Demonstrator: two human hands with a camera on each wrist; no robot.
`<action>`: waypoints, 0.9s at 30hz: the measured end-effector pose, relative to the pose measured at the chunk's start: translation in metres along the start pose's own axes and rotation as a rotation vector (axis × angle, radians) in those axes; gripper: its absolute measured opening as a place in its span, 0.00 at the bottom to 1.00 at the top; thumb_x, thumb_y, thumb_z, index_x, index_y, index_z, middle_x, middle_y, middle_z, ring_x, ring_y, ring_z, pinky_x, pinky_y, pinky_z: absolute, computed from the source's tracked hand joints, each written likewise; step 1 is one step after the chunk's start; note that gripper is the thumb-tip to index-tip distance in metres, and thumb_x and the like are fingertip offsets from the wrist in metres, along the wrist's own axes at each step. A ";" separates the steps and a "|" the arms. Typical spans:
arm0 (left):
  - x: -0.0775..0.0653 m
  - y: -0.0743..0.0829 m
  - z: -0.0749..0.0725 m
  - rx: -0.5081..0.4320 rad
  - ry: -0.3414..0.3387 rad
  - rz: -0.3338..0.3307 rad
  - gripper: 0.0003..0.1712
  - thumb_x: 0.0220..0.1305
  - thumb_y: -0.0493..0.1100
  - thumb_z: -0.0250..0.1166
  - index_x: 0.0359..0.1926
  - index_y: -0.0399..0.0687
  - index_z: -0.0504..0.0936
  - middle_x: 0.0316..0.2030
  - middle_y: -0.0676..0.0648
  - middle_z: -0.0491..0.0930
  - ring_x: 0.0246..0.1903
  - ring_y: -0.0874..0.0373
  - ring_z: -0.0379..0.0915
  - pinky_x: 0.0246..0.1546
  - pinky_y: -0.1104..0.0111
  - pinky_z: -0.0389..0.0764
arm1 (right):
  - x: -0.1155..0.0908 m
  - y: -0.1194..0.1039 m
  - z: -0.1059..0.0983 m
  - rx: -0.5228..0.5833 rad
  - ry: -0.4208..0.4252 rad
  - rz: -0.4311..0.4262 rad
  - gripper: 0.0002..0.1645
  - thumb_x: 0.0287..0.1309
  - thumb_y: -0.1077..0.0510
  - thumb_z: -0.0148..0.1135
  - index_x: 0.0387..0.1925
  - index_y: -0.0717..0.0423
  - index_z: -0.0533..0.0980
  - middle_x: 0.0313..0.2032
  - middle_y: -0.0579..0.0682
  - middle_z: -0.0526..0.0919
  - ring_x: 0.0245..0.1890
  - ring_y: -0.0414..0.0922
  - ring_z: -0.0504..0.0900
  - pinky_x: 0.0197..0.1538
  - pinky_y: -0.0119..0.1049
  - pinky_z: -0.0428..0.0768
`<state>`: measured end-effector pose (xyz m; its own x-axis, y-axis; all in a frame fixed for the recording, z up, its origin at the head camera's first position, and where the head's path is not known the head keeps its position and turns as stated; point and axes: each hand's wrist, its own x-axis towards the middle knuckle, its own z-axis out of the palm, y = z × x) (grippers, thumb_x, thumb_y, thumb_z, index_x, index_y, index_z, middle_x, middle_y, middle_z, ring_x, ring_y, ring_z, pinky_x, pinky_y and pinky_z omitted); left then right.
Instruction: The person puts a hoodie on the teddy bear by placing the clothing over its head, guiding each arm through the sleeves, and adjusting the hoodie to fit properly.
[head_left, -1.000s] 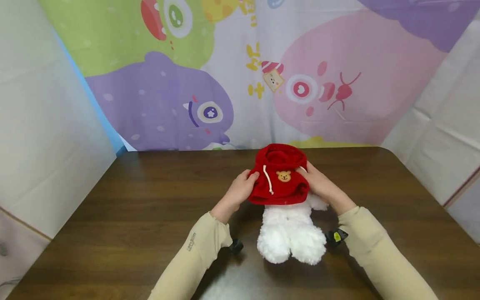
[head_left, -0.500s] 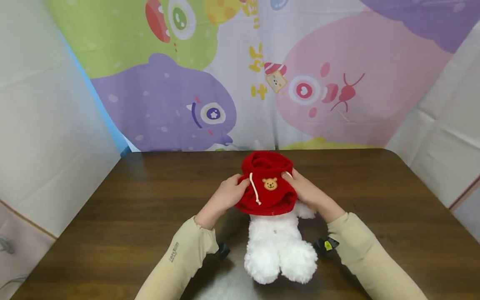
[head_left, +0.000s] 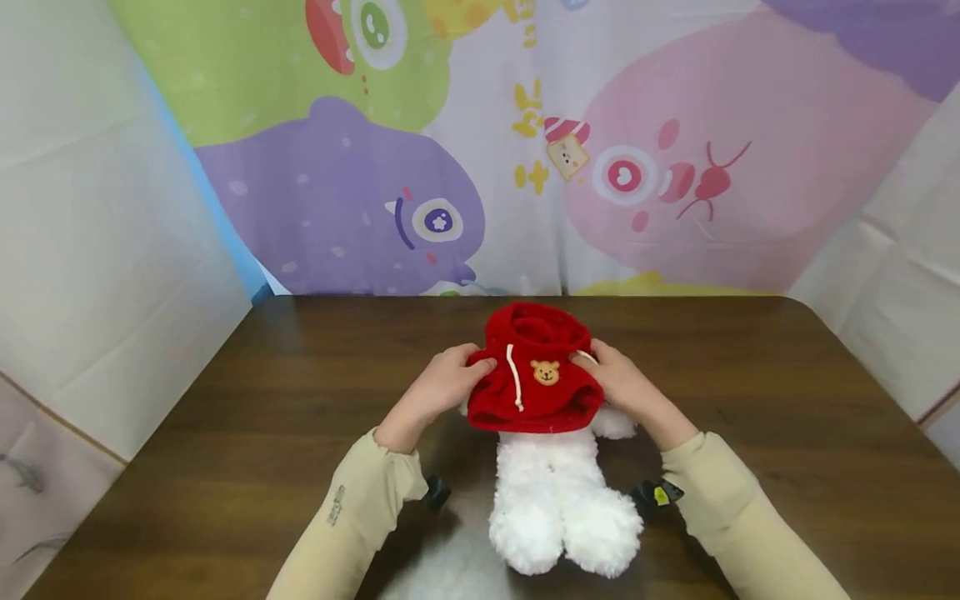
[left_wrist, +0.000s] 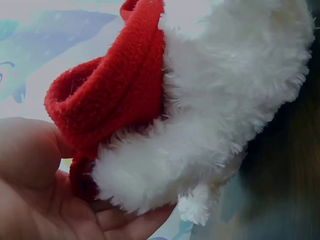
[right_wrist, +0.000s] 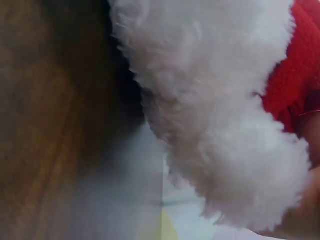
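Note:
A small red hoodie (head_left: 525, 396) with a bear-face patch and a white drawstring covers the upper part of a white fluffy stuffed toy (head_left: 551, 492). The toy's legs point toward me, and its head is hidden by the hoodie. On the left, my left hand (head_left: 442, 383) pinches the hoodie's side near the sleeve; in the left wrist view the toy's furry arm (left_wrist: 145, 170) lies over its fingers. My right hand (head_left: 622, 379) grips the opposite side, thumb on the front by the drawstring. In the right wrist view, the other furry arm (right_wrist: 240, 170) hides most of that hand.
The toy lies on a dark brown wooden table (head_left: 315, 367). Behind the table's far edge hangs a cartoon-printed curtain (head_left: 517, 208). White panels (head_left: 90, 208) flank both sides. Black wrist cameras (head_left: 437, 493) sit under the sleeves.
Over the second, both hands have brought the hoodie slightly nearer and left, and the toy's legs have come nearer too. The left hand's side now shows a bit of white fur beneath it.

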<state>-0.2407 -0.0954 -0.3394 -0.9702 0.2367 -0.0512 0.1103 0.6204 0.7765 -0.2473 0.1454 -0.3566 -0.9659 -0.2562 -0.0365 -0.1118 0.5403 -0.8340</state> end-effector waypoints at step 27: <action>0.005 -0.017 -0.023 -0.245 -0.060 -0.047 0.11 0.60 0.40 0.60 0.37 0.33 0.79 0.28 0.43 0.80 0.25 0.56 0.80 0.35 0.61 0.80 | 0.005 0.020 -0.044 0.052 -0.130 0.032 0.32 0.55 0.45 0.60 0.50 0.66 0.67 0.30 0.50 0.81 0.28 0.41 0.79 0.36 0.38 0.78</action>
<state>-0.2527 -0.1218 -0.3380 -0.9577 0.2604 -0.1224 0.0027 0.4334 0.9012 -0.2650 0.1897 -0.3489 -0.9299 -0.3433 -0.1319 -0.0660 0.5086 -0.8585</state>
